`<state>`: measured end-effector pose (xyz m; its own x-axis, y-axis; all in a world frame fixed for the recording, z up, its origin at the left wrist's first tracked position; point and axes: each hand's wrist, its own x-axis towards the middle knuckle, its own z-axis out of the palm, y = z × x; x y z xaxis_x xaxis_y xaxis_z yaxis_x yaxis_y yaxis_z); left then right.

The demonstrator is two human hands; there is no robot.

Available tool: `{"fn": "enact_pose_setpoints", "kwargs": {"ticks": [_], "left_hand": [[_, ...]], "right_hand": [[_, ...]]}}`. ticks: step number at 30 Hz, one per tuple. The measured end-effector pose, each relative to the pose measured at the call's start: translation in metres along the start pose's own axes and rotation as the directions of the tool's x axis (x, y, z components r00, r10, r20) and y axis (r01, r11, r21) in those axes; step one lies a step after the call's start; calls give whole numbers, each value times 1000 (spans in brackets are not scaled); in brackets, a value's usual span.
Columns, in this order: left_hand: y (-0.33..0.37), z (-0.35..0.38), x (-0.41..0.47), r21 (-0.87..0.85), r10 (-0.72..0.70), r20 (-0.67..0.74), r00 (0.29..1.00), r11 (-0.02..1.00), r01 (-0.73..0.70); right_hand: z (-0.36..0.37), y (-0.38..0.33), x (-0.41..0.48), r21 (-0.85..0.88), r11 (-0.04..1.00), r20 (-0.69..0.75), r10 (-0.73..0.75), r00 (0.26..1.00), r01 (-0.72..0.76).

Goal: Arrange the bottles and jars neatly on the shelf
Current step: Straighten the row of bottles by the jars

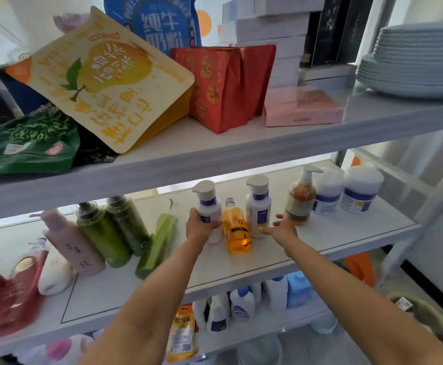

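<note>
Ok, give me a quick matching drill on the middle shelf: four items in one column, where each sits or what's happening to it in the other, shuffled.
Items:
1. orange bottle
2. left white bottle
3. amber pump bottle
4. two white jars

States:
A. far right end of the shelf
B. gripped by the left hand
C. between the two white bottles
D. just beyond the open right hand

Pairs: 1-C, 2-B, 3-D, 4-A

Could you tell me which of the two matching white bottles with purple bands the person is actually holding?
The left one: the left hand wraps its lower body. Its twin stands right of the orange bottle, with the open right hand beside it.
</note>
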<state>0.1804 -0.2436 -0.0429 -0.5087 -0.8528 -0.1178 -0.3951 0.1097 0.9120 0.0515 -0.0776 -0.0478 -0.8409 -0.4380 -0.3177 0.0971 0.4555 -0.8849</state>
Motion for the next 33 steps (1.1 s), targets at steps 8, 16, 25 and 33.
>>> {"fn": "enact_pose_setpoints", "kwargs": {"ticks": [8, 16, 25, 33], "left_hand": [[14, 16, -35, 256, 273, -293, 916, 946, -200], [51, 55, -82, 254, 422, -405, 811, 904, -343], [51, 152, -110, 231, 411, -219, 885, 903, -362], [52, 147, -94, 437, 498, -115, 859, 802, -407]], "right_hand": [[-28, 8, 15, -152, 988, 169, 18, 985, 8], [-52, 2, 16, -129, 919, 303, -320, 897, 372], [-85, 22, 10, -103, 850, 320, -463, 826, 517], [-90, 35, 22, -201, 897, 222, -350, 910, 393]]}}
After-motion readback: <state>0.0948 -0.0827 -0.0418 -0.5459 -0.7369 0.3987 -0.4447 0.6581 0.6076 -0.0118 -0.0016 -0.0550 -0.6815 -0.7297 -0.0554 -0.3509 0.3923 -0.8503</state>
